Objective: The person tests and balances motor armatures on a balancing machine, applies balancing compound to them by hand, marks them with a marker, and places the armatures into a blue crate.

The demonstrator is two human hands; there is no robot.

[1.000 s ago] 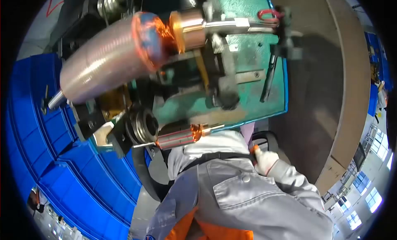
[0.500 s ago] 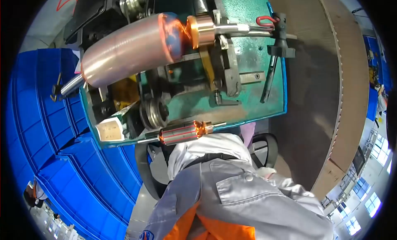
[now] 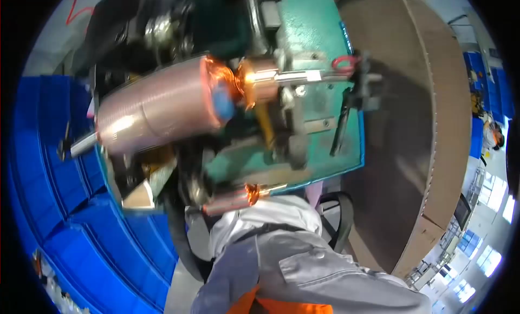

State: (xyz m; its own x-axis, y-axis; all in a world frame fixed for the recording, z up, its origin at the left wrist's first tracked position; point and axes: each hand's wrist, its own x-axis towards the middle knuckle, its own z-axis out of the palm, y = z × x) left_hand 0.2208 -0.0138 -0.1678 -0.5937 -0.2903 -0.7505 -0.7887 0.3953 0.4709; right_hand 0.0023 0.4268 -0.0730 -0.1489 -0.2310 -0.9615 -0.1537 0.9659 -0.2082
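Neither of my hands shows in the head view. A large motor armature (image 3: 157,111) with a copper winding and a commutator (image 3: 259,82) lies across the machine, its shaft reaching right to a black stop bracket (image 3: 367,84). Nearer to me, a small armature (image 3: 230,201) lies at the front edge of the green machine bed (image 3: 319,165), close to my grey trousers. Motion blurs much of the view.
Blue bins (image 3: 43,178) stand at the left, and a large cardboard sheet (image 3: 395,151) rises at the right. A paper label (image 3: 139,196) sits at the bed's front left corner. A black chair armrest (image 3: 344,222) is beside my leg. Another person (image 3: 493,135) is far right.
The whole view has shifted, so the machine and both armatures appear lower and slightly left. The picture is more blurred now. Neither armature has visibly moved on the machine.
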